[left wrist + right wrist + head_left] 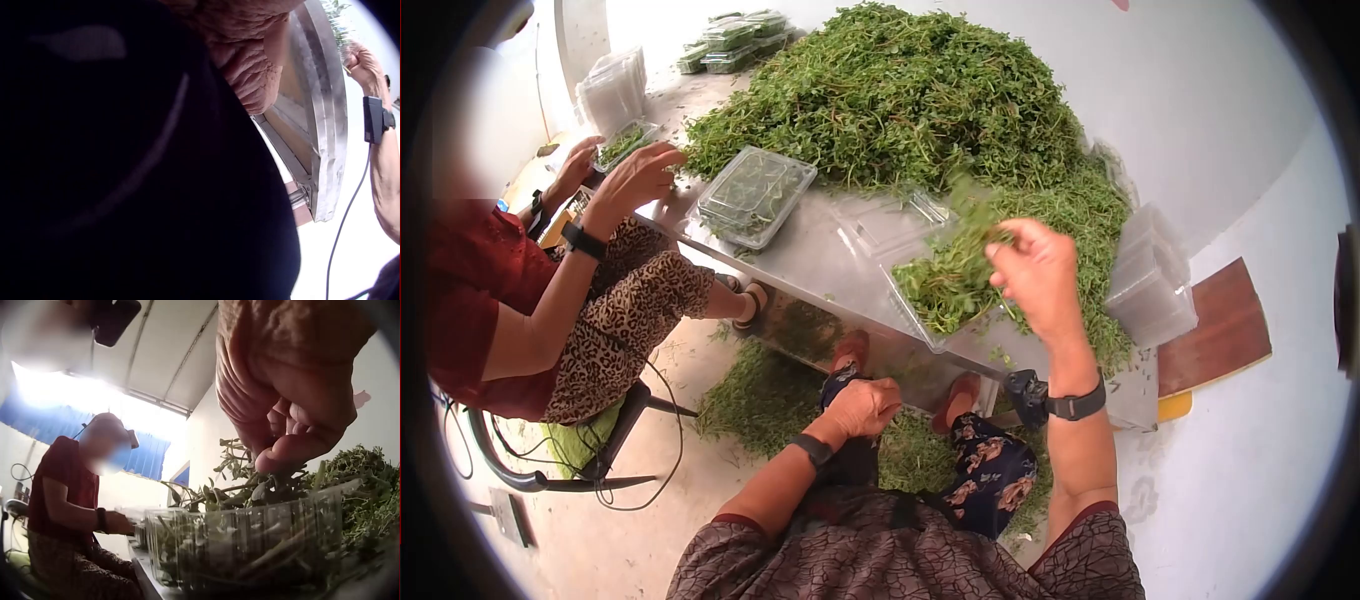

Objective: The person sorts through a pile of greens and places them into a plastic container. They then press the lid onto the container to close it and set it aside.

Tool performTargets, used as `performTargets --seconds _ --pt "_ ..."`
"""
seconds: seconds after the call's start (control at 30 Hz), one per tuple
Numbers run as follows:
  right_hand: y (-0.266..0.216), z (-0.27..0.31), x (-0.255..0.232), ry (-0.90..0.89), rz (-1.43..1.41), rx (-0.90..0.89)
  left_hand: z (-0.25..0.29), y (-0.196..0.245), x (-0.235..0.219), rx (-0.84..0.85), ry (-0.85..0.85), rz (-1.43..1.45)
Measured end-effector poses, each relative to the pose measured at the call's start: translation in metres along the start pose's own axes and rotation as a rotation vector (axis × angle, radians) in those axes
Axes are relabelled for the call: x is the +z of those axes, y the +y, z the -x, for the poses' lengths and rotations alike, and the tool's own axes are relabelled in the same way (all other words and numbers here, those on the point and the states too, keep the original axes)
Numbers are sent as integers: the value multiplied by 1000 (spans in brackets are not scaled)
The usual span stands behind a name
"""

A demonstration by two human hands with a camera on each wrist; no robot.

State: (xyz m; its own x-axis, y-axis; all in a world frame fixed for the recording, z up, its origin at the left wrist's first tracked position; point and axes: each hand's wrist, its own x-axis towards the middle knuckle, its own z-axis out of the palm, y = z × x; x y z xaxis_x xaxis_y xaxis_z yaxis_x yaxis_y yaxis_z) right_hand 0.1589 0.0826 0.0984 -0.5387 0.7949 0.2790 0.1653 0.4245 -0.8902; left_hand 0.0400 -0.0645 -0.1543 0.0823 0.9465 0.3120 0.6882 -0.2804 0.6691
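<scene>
My right hand (pixel 1005 250) pinches a bunch of green herbs (pixel 970 215) just above a clear plastic clamshell box (pixel 920 325) that is heaped with more herbs (pixel 945 285). In the right wrist view the fingertips (pixel 275 453) press stems down into the box (pixel 250 550). A big pile of loose herbs (pixel 900 90) covers the metal table (pixel 820 270) behind it. My left hand (pixel 868 405) rests below the table edge on my dark-clothed lap, fingers loosely curled, holding nothing that I can see. The left wrist view shows that hand (pixel 250 75) against dark cloth.
A person in a red top (pixel 470 290) sits at the left, both hands at a small box (pixel 625 140). A herb-filled clamshell (pixel 755 195) lies mid-table. Empty box stacks stand at right (pixel 1150 280) and far left (pixel 612 90); packed boxes (pixel 735 45) sit at the back. Herbs litter the floor (pixel 760 395).
</scene>
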Motion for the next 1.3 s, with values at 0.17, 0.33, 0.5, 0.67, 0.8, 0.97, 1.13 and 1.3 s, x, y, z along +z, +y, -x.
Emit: performTargets --seconds 0.17,0.33,0.5,0.67,0.8,0.97,1.13,1.3 --pt "19 8 -4 59 549 -250 0 0 -1 -4 -22 -9" --pt "5 20 -9 4 629 -261 -1 0 2 6 1 -5" --pt "18 22 -9 9 683 -537 -3 3 -1 -4 -27 -25" --pt "33 27 11 -106 636 -611 -2 4 1 13 15 -21" --pt "33 23 17 -192 676 -634 0 3 1 15 42 -35" --pt "33 26 12 -143 650 -641 5 -3 0 39 65 -21" --pt "21 50 -13 100 530 -607 14 21 -38 66 238 117" --pt "48 83 -23 258 407 -484 -11 71 -111 265 622 -219"
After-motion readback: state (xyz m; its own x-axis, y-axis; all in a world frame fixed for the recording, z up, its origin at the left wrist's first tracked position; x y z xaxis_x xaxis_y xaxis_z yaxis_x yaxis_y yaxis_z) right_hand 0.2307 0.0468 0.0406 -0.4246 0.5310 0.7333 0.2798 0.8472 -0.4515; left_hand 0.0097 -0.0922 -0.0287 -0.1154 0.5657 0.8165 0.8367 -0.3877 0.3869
